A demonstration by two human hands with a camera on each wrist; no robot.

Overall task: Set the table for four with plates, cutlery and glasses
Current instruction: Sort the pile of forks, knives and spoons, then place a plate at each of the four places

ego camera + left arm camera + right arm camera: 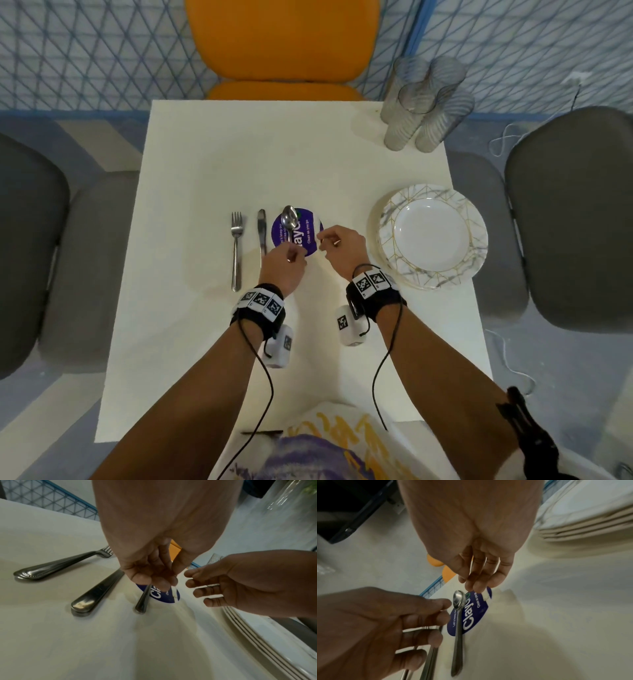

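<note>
1. Left hand (282,265) hovering above spoon (289,222) handle, fingers loosely curled, gripping nothing.
2. Right hand (342,246) relaxed, fingertips over the sticker's (308,236) right edge; contact unclear.
3. Spoon lying across purple round sticker reading "Clean as you go"; knife (262,231) and fork (236,250) left.
4. Plates (431,236) stacked right, glasses (424,102) at far right corner of white table (205,342).
5. Orange chair (284,44) opposite, grey chairs (575,212) either side.

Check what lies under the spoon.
The spoon lies on a round purple sticker on the white table. The left hand covers the handle's end in the head view.
</note>
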